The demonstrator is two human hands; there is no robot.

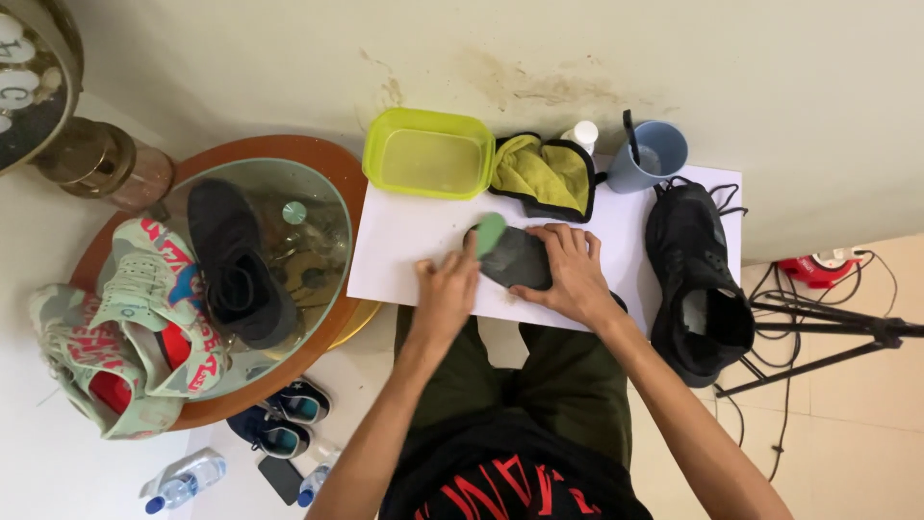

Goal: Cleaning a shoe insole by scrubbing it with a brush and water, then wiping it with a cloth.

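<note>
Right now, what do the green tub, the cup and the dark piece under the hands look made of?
Green tub: plastic, by its translucent, glossy walls. Blue cup: probably plastic or glazed ceramic; smooth, even sheen, can't settle which. Dark insole: looks like matte foam or fabric, no shine, pinned by the right hand; the left hand holds a green-headed brush.

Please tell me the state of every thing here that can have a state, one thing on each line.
left hand: shut on green brush
right hand: pressing the dark insole flat
green tub: open, no lid
yellow cloth: crumpled
blue mug: upright, a stick standing inside
black shoe: on the white board, laces loose
</note>
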